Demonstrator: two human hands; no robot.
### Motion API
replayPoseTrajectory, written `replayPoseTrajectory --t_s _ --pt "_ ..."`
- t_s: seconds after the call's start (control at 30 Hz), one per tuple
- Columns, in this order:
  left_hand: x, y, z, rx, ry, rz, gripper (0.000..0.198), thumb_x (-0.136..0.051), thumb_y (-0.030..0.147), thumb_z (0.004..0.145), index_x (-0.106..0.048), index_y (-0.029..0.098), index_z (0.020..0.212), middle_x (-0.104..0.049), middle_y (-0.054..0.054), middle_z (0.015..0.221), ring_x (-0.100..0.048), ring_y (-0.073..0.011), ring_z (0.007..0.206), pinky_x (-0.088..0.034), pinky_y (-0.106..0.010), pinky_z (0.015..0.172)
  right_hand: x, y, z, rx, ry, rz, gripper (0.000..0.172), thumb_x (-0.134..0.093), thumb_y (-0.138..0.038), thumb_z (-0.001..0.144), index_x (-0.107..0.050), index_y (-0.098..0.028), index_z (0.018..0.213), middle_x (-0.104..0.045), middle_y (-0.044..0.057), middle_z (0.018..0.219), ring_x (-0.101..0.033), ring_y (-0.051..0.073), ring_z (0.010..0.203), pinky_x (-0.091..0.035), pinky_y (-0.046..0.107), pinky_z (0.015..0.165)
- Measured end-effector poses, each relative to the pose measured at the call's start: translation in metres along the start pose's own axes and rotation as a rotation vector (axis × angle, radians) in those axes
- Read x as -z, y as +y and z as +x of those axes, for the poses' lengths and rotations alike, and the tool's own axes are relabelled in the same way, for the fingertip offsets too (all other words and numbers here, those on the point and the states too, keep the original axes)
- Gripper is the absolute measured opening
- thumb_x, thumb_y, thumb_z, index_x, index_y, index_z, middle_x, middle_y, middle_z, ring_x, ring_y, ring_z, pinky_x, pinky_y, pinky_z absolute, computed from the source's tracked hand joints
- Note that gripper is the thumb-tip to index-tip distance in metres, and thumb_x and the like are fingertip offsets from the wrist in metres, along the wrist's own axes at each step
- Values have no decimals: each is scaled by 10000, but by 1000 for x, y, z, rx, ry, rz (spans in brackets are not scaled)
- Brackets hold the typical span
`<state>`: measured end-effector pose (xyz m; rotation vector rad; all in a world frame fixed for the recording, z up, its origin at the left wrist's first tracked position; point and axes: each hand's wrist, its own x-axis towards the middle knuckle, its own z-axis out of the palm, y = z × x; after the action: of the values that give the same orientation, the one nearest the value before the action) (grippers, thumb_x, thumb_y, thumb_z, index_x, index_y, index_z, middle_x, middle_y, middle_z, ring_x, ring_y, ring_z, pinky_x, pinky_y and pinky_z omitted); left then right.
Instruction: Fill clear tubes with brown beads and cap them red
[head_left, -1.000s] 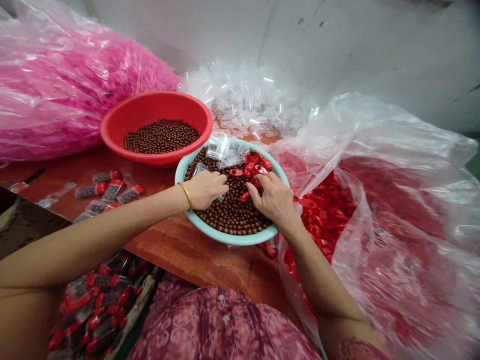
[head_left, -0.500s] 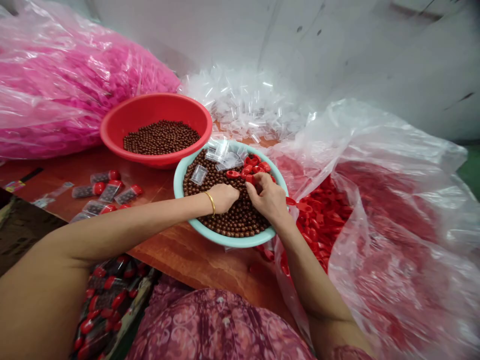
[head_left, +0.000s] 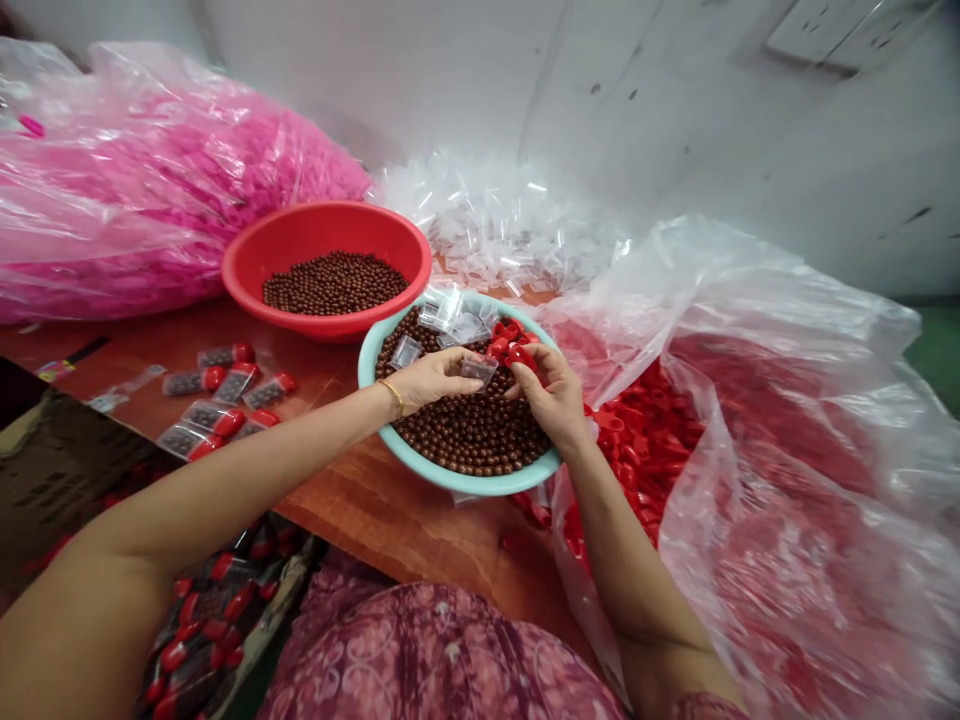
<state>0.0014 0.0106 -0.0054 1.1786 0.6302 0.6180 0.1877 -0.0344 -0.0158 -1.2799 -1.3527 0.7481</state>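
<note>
Over a light-blue basin (head_left: 459, 486) of brown beads (head_left: 472, 435), my left hand (head_left: 431, 381) pinches a small clear plastic case (head_left: 478, 371). Whether beads are inside the case is hard to make out. My right hand (head_left: 553, 395) is closed on a red plastic cap (head_left: 519, 356), just right of the case, its fingertips partly hiding it. More red caps (head_left: 508, 331) lie on the beads behind that hand. Several empty clear cases (head_left: 450, 312) rest on the beads at the basin's back left.
A red basin (head_left: 240, 265) of beads stands behind left. Filled red-capped cases (head_left: 236, 382) lie on the table, others in a box (head_left: 202, 630) below. Bags of pink parts (head_left: 187, 180) and red caps (head_left: 637, 440) flank a heap of clear cases (head_left: 510, 220).
My left hand has come up out of the beads, now showing a clear case in its fingers. My right hand stays close by with a red cap. The view has shifted slightly.
</note>
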Motion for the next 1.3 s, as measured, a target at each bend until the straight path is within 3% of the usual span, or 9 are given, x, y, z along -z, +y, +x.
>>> replayPoseTrajectory --t_s 0.1,0.2,0.37,0.5,0.63,0.77,0.93,1.07,1.3 --pt "0 1 -2 12 -20 -53 403 -780 251 633 -579 147 967 -632 -26 939 -599 -124 888 -431 -323 911 0 -9 0 -135 -84 131 373 -662 -481 715 -451 -228 890 -554 -88 650 -421 38 313 -302 180 305" --pt "0 4 -5 108 -98 -99 416 -757 300 678 -542 154 1002 -637 -37 885 -628 -117 764 -491 -314 786 -1 -19 -1 -264 -163 203 398 -677 -486 701 -475 -216 912 -459 -117 530 -283 18 288 -176 172 283" --pt "-5 7 -8 98 -39 -71 281 -685 168 738 -537 150 976 -603 -6 874 -622 -88 748 -519 -252 712 -2 -30 1 -391 -158 295 353 -547 -515 759 -564 -188 890 -472 -64 621 -289 29 366 -227 188 317" --pt "-6 5 -7 81 -37 0 217 -645 142 763 -543 141 954 -589 11 876 -597 -57 712 -519 -227 715 0 -32 3 -234 -122 88 378 -564 -423 758 -640 -193 1047 -498 -45 601 -392 74 450 -352 207 405" --pt "-7 3 -6 75 -69 87 251 -616 157 786 -519 146 1017 -581 27 811 -592 -53 657 -490 -188 636 -3 -30 -3 80 -158 -211 342 -513 -382 836 -666 -226 1099 -578 1 691 -506 126 605 -475 286 613" --pt "-8 2 -5 11 -89 132 155 -539 182 825 -491 133 964 -545 32 762 -577 -62 633 -506 -219 634 -8 -25 -9 311 -152 -415 358 -456 -313 881 -644 -210 1168 -592 44 784 -557 165 750 -490 348 763" --pt "-11 0 -9 -126 23 508 196 -564 300 786 -473 145 864 -528 32 701 -513 -94 576 -438 -243 571 -9 -20 -17 284 -186 -438 401 -423 -325 906 -596 -197 1245 -650 68 882 -615 190 863 -499 368 836" --pt "-14 4 -13 -245 166 802 194 -624 221 651 -517 153 798 -540 26 710 -486 -121 659 -391 -244 606 -14 -23 -29 238 -164 -343 404 -428 -341 911 -575 -241 1273 -675 63 1044 -627 204 978 -496 389 897" --pt "-12 6 -16 -287 247 864 101 -553 179 614 -540 150 709 -506 42 599 -425 -98 571 -331 -221 543 -25 -26 -33 328 -170 -382 432 -418 -319 911 -537 -223 1315 -685 64 954 -641 185 918 -506 349 867"
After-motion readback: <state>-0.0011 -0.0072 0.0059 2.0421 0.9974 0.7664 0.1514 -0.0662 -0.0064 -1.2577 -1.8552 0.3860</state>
